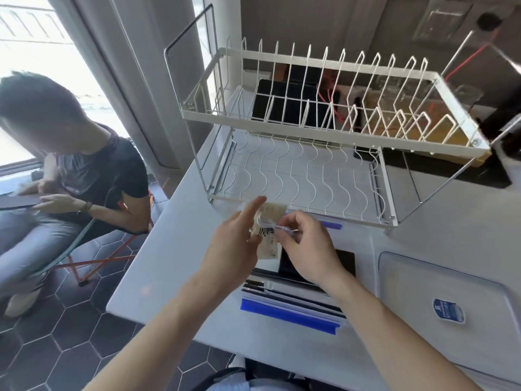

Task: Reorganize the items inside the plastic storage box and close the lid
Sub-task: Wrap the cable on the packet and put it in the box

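above the near middle of the white desk (174, 249), both hands raised together over the plastic storage box (293, 303). left hand (234, 249): thumb and lower fingers curled onto a small beige packet (267, 238) in a clear wrapper, forefinger straight and pointing up; grip closed on the packet. right hand (307, 249): fingertips pinching the clear wrapper at the packet's right edge; grip likewise closed on it. packet: held in the air, printed dark lettering, not touching the box. storage box: clear, with blue edge strips, on the desk directly below the hands, open, with dark flat items stacked inside; exact contents cannot be told. lid (451, 306): translucent, blue oval label, lying flat on the desk just right of the box. white wire dish rack (324, 131): two tiers, behind the hands. seated person (70, 159): dark shirt, on a folding chair at far left, on the hexagon-tiled floor (70, 334).
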